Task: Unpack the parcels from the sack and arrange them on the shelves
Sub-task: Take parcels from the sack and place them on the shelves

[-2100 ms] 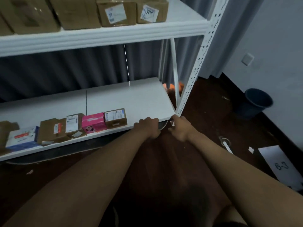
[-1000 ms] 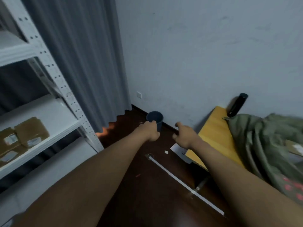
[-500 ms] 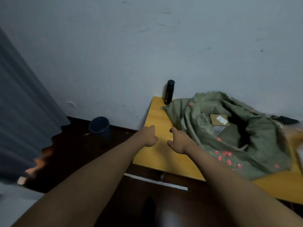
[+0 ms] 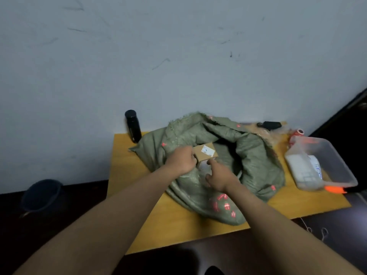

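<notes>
The person turns from the shelves to the table (image 4: 139,225). Both hands now reach into the sack (image 4: 254,161). The left hand (image 4: 183,160) grips a parcel (image 4: 205,153); the right hand (image 4: 219,177) comes close.

head view — downward, seemingly near table (image 4: 139,225)
</notes>
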